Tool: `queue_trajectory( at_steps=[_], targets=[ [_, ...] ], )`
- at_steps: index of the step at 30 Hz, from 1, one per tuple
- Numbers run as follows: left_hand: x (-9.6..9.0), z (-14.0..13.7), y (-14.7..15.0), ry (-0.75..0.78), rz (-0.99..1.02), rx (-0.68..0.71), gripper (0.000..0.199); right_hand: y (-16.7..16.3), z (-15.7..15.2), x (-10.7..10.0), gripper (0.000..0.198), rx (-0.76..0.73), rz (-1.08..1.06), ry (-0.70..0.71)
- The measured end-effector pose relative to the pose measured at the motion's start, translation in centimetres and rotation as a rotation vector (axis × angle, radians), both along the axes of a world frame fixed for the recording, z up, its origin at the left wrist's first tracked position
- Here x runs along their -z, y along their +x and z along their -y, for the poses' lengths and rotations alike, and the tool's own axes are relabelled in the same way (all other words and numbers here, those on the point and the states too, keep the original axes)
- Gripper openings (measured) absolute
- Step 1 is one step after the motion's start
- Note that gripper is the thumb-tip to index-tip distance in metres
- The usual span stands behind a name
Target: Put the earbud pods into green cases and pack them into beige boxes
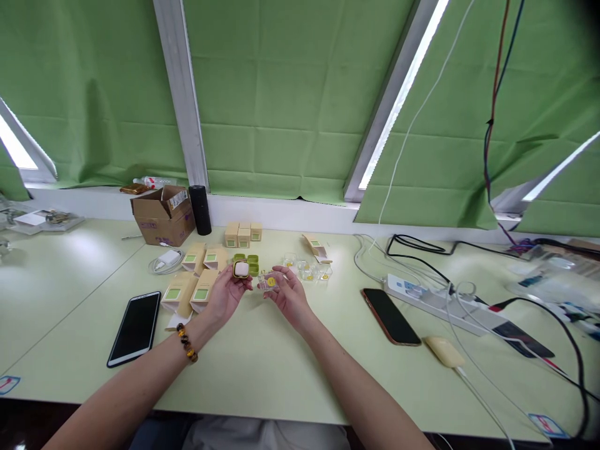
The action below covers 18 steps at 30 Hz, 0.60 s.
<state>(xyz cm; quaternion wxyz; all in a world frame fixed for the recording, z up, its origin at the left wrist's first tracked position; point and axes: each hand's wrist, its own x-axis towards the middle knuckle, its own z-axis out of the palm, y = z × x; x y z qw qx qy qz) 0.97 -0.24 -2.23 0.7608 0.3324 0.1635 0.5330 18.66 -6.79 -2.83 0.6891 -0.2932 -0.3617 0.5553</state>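
Observation:
My left hand (227, 292) holds a small dark-green square case (241, 269) with a pale, rounded block in it. Between the fingers of my right hand (291, 297) is a small clear plastic box (269, 282) with a yellow round mark. The two hands are close together above the table, and the held things are apart. Just behind the left hand stand more green square cases (253, 262), partly hidden. Several similar clear boxes (307, 271) lie beyond my right hand. Kraft-paper boxes with green labels (177, 294) are beside my left wrist.
Small kraft boxes (244, 235) and an opened carton piece (317, 248) stand farther back. A cardboard box (163, 215) and black cylinder (200, 210) are back left. A tablet-like phone (135, 328) lies left; another phone (390, 316), a power strip (435, 303) and tangled cables lie right.

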Motion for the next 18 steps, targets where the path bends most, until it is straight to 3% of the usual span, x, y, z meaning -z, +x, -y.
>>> queue_trajectory(
  at_steps=[11, 18],
  targets=[
    [0.2, -0.2, 0.0, 0.002, -0.002, -0.006, 0.02, -0.6, 0.7, -0.7, 0.06, -0.01, 0.058, 0.067],
    [0.2, -0.1, -0.1, 0.012, -0.015, 0.002, 0.021, -0.7, 1.0, -0.8, 0.037, 0.025, 0.138, 0.08]
  ],
)
